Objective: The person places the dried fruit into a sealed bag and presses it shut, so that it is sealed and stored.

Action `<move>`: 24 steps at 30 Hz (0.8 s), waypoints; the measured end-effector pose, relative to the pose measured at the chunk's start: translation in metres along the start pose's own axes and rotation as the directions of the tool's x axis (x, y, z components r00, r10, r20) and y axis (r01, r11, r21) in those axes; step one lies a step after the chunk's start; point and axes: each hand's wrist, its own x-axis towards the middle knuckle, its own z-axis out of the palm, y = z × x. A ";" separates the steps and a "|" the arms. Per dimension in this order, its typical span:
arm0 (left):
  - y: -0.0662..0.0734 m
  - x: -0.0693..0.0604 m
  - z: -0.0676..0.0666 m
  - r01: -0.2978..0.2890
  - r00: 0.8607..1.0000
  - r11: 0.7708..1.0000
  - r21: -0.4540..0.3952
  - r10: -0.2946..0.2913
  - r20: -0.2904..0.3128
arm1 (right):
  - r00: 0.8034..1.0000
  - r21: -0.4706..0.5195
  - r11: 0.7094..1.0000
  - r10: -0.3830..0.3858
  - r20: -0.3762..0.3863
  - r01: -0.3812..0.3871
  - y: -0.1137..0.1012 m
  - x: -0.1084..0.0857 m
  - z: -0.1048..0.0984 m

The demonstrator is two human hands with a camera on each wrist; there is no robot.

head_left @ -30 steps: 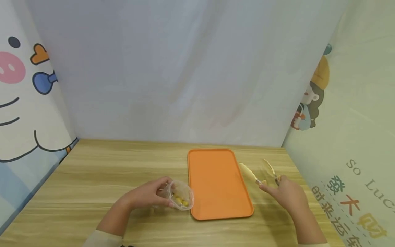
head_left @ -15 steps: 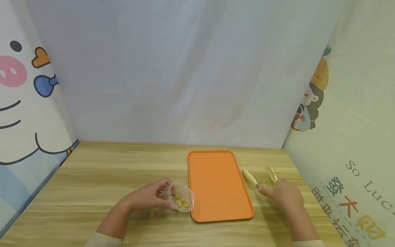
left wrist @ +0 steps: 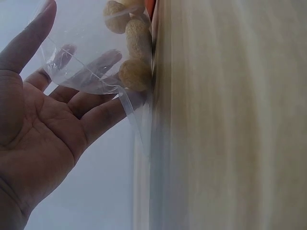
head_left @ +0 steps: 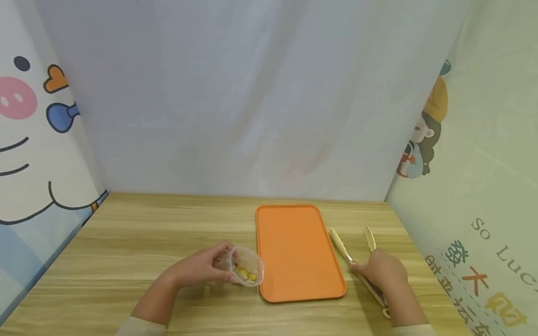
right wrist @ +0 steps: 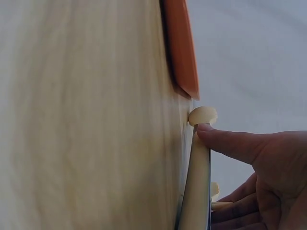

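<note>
My left hand (head_left: 199, 267) holds a clear plastic bag (head_left: 254, 258) near the tray's left edge, its mouth spread and tilted toward the right. Tan, shell-like lumps that look like unshelled peanuts (left wrist: 136, 40) lie inside the bag; in the head view they show yellow (head_left: 245, 272). To the right of the orange tray (head_left: 296, 252), my right hand (head_left: 383, 271) holds a pair of cream-tipped tongs (head_left: 339, 243) low at the table, its arms spread apart. In the right wrist view the thumb touches one tong arm (right wrist: 197, 177), with the fingers at the other arm, partly hidden.
The wooden table (head_left: 168, 219) runs back to a pale curtain (head_left: 218, 93). Printed cloth walls stand at the left (head_left: 33, 154) and right (head_left: 483, 154). The tray lies flat between my two hands.
My right hand has come down and nearer with the tongs, whose handle end now shows below the hand. My left hand and the bag have hardly moved.
</note>
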 end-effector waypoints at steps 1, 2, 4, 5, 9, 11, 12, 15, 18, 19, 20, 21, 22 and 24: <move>0.000 0.000 0.000 0.001 1.000 1.000 0.001 -0.001 0.000 | 1.000 0.001 1.000 0.002 0.006 -0.002 0.000 0.000 0.000; 0.000 0.000 0.000 0.002 1.000 1.000 0.007 -0.002 -0.003 | 1.000 0.003 1.000 0.004 0.011 -0.004 0.000 0.000 0.001; 0.000 -0.001 -0.001 0.004 1.000 1.000 0.014 -0.004 -0.006 | 1.000 0.004 1.000 0.005 0.017 -0.005 0.001 0.001 0.001; 0.000 -0.001 -0.001 0.006 1.000 1.000 0.018 -0.006 -0.009 | 1.000 0.003 1.000 0.003 0.017 -0.003 0.001 0.001 0.001; 0.000 -0.001 -0.001 0.006 1.000 1.000 0.023 -0.005 -0.018 | 1.000 -0.005 1.000 -0.016 0.008 0.016 0.002 0.002 0.002; -0.001 -0.001 -0.003 0.001 1.000 1.000 0.021 -0.001 -0.023 | 1.000 -0.012 1.000 -0.024 0.002 0.024 0.000 0.003 0.002; -0.002 -0.001 -0.003 0.000 1.000 1.000 0.020 0.001 -0.025 | 1.000 -0.012 1.000 -0.025 0.002 0.025 0.000 0.003 0.001; -0.004 -0.001 -0.006 -0.008 0.999 1.000 0.014 0.009 -0.032 | 1.000 -0.011 1.000 -0.023 0.006 0.023 -0.002 0.003 0.001; -0.006 -0.003 -0.009 -0.019 1.000 0.999 -0.033 0.018 -0.023 | 1.000 -0.012 1.000 -0.020 0.024 0.021 -0.003 0.002 -0.004; -0.006 -0.003 -0.010 -0.026 0.999 0.999 -0.046 0.025 -0.024 | 0.999 -0.019 1.000 -0.019 0.031 0.020 -0.003 0.001 -0.006; -0.006 -0.004 -0.011 -0.033 0.999 0.998 -0.060 0.032 -0.026 | 0.999 -0.027 0.999 -0.017 0.036 0.018 -0.004 0.000 -0.010; -0.006 -0.005 -0.012 -0.042 0.999 0.996 -0.083 0.041 -0.023 | 0.999 -0.028 0.999 -0.020 0.035 0.021 -0.006 -0.002 -0.014; -0.005 -0.006 -0.014 -0.051 0.999 0.994 -0.101 0.049 -0.022 | 0.999 -0.028 0.999 -0.028 0.033 0.029 -0.008 -0.004 -0.019; -0.004 -0.009 -0.017 -0.078 0.997 0.990 -0.115 0.075 -0.030 | 0.997 -0.030 0.996 -0.080 -0.007 0.080 -0.015 -0.009 -0.028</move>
